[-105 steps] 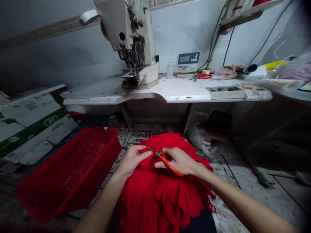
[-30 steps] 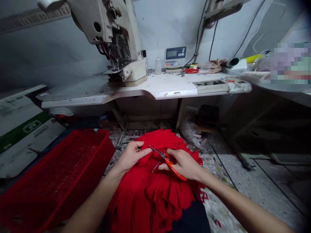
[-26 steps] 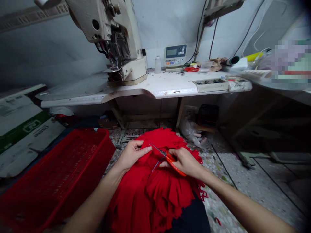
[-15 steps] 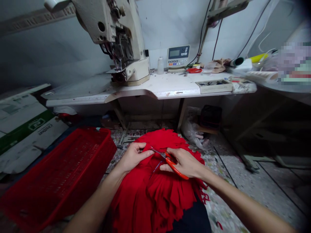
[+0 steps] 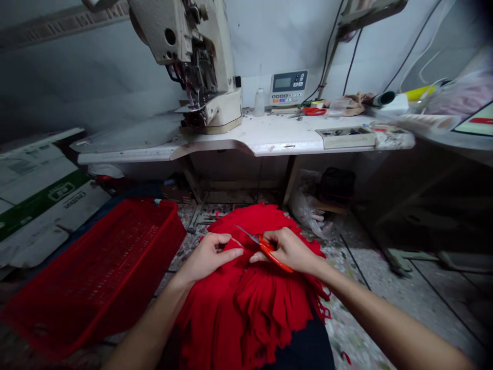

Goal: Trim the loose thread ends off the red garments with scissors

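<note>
A large bundle of red fabric pieces (image 5: 215, 308) lies across my lap, fanned out with ragged edges. My left hand (image 5: 211, 255) pinches an edge of the red fabric between thumb and fingers. Red-handled scissors (image 5: 274, 255) are held in my right hand (image 5: 289, 251), fingers around the handles. Their metal blades point up and left over the cloth, a short way from the left fingertips. The blades look nearly together. A thin dark item lies among the folds below the hands, too small to name.
A white sewing machine table (image 5: 269, 146) stands ahead, carrying a sewing machine (image 5: 215, 110), a control panel (image 5: 288, 88) and another pair of red-handled scissors (image 5: 314, 111). Left of me is a red plastic basket (image 5: 115, 288), with a white and green carton (image 5: 50, 200) beyond it.
The scissors have drawn slightly up and away from the left fingers, and their blades look closer together. My left hand has shifted slightly down. The camera view has turned a little left.
</note>
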Demonstrator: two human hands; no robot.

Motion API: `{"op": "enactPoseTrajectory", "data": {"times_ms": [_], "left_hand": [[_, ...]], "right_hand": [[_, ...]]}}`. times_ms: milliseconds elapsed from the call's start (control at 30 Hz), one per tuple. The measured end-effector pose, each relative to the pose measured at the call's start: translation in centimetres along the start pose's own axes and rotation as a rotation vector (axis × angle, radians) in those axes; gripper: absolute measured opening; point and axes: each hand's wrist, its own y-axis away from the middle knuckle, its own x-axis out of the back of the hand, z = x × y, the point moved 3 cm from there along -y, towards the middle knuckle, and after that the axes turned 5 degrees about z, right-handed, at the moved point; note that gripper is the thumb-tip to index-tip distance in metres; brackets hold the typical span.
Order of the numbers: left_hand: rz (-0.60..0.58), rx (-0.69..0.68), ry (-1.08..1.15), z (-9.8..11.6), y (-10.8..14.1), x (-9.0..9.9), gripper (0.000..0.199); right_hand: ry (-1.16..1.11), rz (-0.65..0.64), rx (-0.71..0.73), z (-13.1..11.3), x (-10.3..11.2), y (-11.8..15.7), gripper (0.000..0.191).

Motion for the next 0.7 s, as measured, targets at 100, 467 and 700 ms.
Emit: {"op": "enactPoseTrajectory", "data": {"times_ms": [100, 467, 700], "left_hand": [[-0.378, -0.074, -0.019, 1.3, 2.1, 0.6, 0.019], [0.063, -0.114, -0.365, -0.6, -5.2, 3.9, 0.024], [0.103, -0.012, -0.379, -4.5, -10.5, 1.5, 0.021]], "right_hand": [[-0.163, 0.015, -0.093, 1.9, -0.1, 0.7, 0.057], [-0.273, 0.081, -0.225, 5.0, -0.7, 3.8, 0.049], [-0.324, 0.14, -0.292, 5.8, -1.3, 5.3, 0.052]]}}
